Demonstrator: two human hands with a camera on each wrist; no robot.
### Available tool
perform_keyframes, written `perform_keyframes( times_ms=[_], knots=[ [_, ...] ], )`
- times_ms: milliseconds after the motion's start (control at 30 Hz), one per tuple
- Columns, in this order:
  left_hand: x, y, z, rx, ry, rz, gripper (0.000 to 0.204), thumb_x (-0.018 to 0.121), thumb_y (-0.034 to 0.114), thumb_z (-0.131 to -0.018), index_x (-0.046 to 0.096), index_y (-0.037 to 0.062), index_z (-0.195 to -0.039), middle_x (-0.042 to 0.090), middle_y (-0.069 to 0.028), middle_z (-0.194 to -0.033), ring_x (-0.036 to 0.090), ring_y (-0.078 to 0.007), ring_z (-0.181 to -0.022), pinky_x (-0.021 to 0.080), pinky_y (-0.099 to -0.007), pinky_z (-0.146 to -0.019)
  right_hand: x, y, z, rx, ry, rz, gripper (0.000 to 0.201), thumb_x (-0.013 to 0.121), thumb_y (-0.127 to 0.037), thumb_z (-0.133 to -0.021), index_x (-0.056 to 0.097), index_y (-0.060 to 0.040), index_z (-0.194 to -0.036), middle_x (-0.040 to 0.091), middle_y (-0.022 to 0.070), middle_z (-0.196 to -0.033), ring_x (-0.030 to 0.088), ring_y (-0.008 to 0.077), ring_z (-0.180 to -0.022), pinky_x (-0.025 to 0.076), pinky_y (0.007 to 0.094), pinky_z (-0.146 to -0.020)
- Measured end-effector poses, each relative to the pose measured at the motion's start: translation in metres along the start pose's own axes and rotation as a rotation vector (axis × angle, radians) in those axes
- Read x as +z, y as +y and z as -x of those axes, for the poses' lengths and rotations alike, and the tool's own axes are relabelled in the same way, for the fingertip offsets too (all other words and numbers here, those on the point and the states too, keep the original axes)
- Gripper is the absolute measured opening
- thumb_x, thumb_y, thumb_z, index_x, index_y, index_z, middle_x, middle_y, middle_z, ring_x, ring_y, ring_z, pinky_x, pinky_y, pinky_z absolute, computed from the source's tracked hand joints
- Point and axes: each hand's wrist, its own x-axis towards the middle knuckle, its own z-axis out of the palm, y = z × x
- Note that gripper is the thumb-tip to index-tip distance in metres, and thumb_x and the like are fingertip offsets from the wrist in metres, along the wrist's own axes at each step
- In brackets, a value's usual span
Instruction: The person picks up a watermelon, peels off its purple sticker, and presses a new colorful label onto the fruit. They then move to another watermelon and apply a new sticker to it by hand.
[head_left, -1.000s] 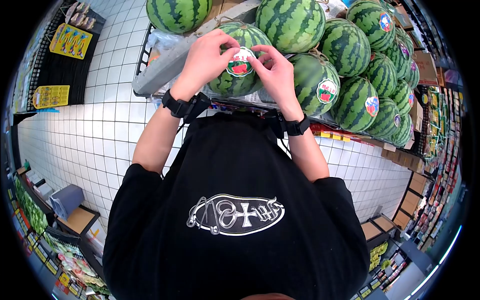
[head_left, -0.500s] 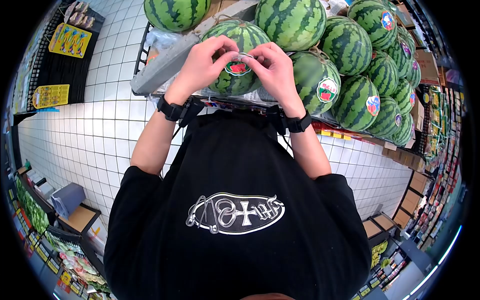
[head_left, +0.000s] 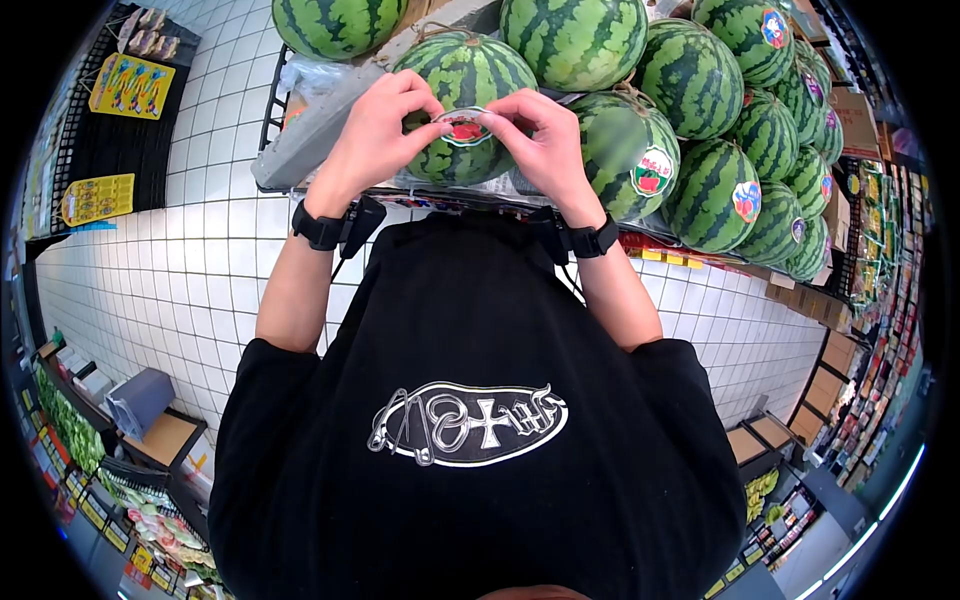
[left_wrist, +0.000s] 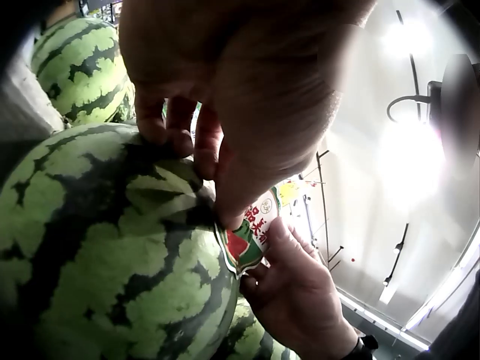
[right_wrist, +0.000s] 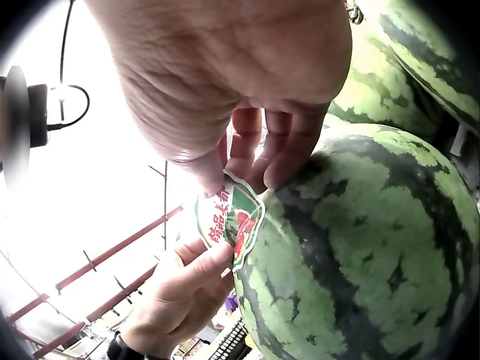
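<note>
A round sticker [head_left: 466, 131] with red lettering and a red melon-slice picture is at the near face of a striped watermelon [head_left: 468, 68]. My left hand [head_left: 378, 135] pinches its left edge between thumb and fingers. At its other edge, the thumb and fingers of my right hand [head_left: 545, 145] pinch it too. The wrist views show the sticker [right_wrist: 229, 214] bowed, with much of it standing off the rind and one edge right at the melon [right_wrist: 360, 247]. In the left wrist view, the left fingertips [left_wrist: 180, 142] come down close over the rind.
To the right, a stickered watermelon [head_left: 628, 150] sits beside a heap of several others. Another melon [head_left: 340, 22] lies back left, beyond a grey foam-like bar [head_left: 325, 130]. White floor tiles [head_left: 215, 200] stretch left of the stand, towards a hanging-goods rack [head_left: 110, 150].
The sticker was flatter and facing up a second ago; it then folded between the fingers and now bows open. Both hands have shifted slightly left, the left hand more, widening their gap.
</note>
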Motion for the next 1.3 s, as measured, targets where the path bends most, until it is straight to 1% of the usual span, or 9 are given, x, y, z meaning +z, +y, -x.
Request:
perform_keyframes(
  times_ms=[167, 500, 600, 700, 800, 900, 1000, 1133, 1300],
  knots=[
    [0.000, 0.002, 0.000, -0.014, 0.005, 0.002, 0.021, 0.081, 0.014, -0.085, 0.067, 0.0017, -0.094, 0.061, -0.0078, -0.096, 0.060, -0.0266, -0.094, 0.048, -0.0359, -0.081, 0.000, -0.007, -0.004, 0.038, 0.048, 0.100, 0.012, 0.081, -0.011, -0.088, 0.077, -0.0019, -0.095, 0.070, 0.0047, -0.082, 0.062, 0.0111, -0.062, 0.050, 0.0255, -0.059],
    [-0.004, 0.005, -0.002, -0.068, -0.020, 0.005, 0.021, 0.081, 0.014, -0.085, 0.067, 0.0004, -0.093, 0.062, -0.0090, -0.095, 0.062, -0.0255, -0.091, 0.049, -0.0355, -0.079, 0.006, -0.002, -0.006, -0.047, 0.074, 0.236, 0.015, 0.083, -0.014, -0.085, 0.076, -0.0060, -0.096, 0.069, 0.0050, -0.081, 0.065, 0.0162, -0.062, 0.054, 0.0286, -0.060],
    [-0.003, 0.006, -0.004, -0.048, 0.030, 0.005, 0.022, 0.082, 0.016, -0.085, 0.067, 0.0006, -0.090, 0.061, -0.0083, -0.082, 0.060, -0.0254, -0.080, 0.048, -0.0363, -0.071, 0.006, -0.003, -0.007, -0.054, 0.087, 0.257, 0.015, 0.083, -0.014, -0.085, 0.076, -0.0064, -0.095, 0.070, 0.0053, -0.082, 0.067, 0.0171, -0.063, 0.055, 0.0291, -0.061],
    [-0.004, 0.015, -0.007, -0.218, -0.071, -0.051, 0.023, 0.082, 0.019, -0.085, 0.067, 0.0015, -0.088, 0.056, -0.0068, -0.067, 0.056, -0.0242, -0.068, 0.044, -0.0373, -0.062, 0.004, -0.004, -0.008, -0.034, 0.080, 0.265, 0.015, 0.083, -0.016, -0.084, 0.076, -0.0065, -0.094, 0.069, 0.0055, -0.080, 0.068, 0.0173, -0.064, 0.055, 0.0298, -0.061],
    [-0.003, 0.014, -0.013, -0.153, -0.046, -0.078, 0.027, 0.083, 0.024, -0.086, 0.066, 0.0019, -0.082, 0.052, -0.0071, -0.059, 0.050, -0.0227, -0.060, 0.040, -0.0381, -0.056, 0.004, -0.003, -0.010, -0.007, 0.068, 0.267, 0.015, 0.083, -0.017, -0.084, 0.077, -0.0065, -0.092, 0.069, 0.0057, -0.079, 0.068, 0.0177, -0.064, 0.055, 0.0305, -0.061],
    [-0.008, 0.011, -0.016, -0.152, -0.123, -0.127, 0.035, 0.082, 0.028, -0.087, 0.065, -0.0002, -0.077, 0.053, -0.0098, -0.061, 0.050, -0.0224, -0.059, 0.039, -0.0380, -0.055, 0.004, -0.004, -0.009, 0.022, 0.068, 0.243, 0.015, 0.083, -0.017, -0.084, 0.077, -0.0065, -0.092, 0.069, 0.0058, -0.078, 0.068, 0.0178, -0.064, 0.055, 0.0307, -0.061],
    [-0.008, 0.011, -0.016, -0.183, -0.121, -0.089, 0.041, 0.082, 0.032, -0.087, 0.063, -0.0024, -0.075, 0.052, -0.0113, -0.062, 0.049, -0.0237, -0.058, 0.038, -0.0380, -0.055, 0.004, -0.003, -0.010, 0.048, 0.071, 0.208, 0.015, 0.084, -0.017, -0.084, 0.076, -0.0062, -0.091, 0.069, 0.0056, -0.078, 0.068, 0.0176, -0.064, 0.054, 0.0303, -0.061],
    [-0.009, 0.009, -0.017, -0.203, -0.122, -0.063, 0.038, 0.081, 0.032, -0.089, 0.068, -0.0030, -0.079, 0.054, -0.0121, -0.063, 0.049, -0.0232, -0.057, 0.038, -0.0375, -0.054, 0.004, -0.002, -0.011, 0.057, 0.080, 0.189, 0.019, 0.086, -0.018, -0.082, 0.073, -0.0050, -0.087, 0.066, 0.0052, -0.076, 0.066, 0.0172, -0.064, 0.053, 0.0299, -0.060],
    [-0.014, 0.012, -0.022, -0.317, -0.196, -0.045, 0.040, 0.078, 0.033, -0.092, 0.069, -0.0043, -0.082, 0.054, -0.0133, -0.062, 0.047, -0.0212, -0.053, 0.036, -0.0367, -0.051, -0.001, -0.004, -0.015, 0.086, 0.058, 0.225, 0.026, 0.088, -0.020, -0.079, 0.068, -0.0040, -0.082, 0.061, 0.0051, -0.074, 0.063, 0.0178, -0.064, 0.053, 0.0310, -0.061]
  ],
)
